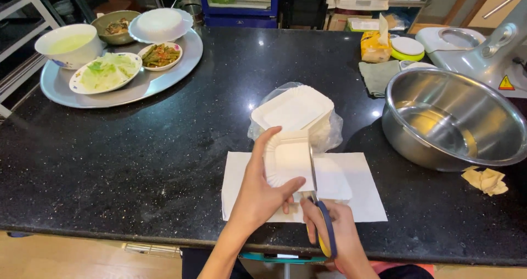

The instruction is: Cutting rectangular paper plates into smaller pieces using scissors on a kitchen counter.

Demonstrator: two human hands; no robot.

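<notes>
While our left hand (263, 194) grips the white paper tray (286, 161) by its fluted left rim, thumb under the near edge, we judge it light, thin and easily creased, so the hold belongs on the rim beside the cut and not on the flat middle; our right hand (335, 232) is closed through the blue and yellow handles of the scissors (317, 196), whose blades run up along the tray's right side. Going left to right: a round metal platter (66, 89) with dishes of food sits far left at the back, well apart from us, and dark bare surface (137, 164) lies between it and our hands; under the tray a white paper sheet (362, 194) lies flat, near the front edge of the surface; just behind is a stack of white trays in a clear bag (299, 111), slippery-looking and near the scissor tips; to the right a large steel bowl (455, 120) crowds that side, with a crumpled brown scrap (486, 180) in front of it; so the freer room is to our left.
</notes>
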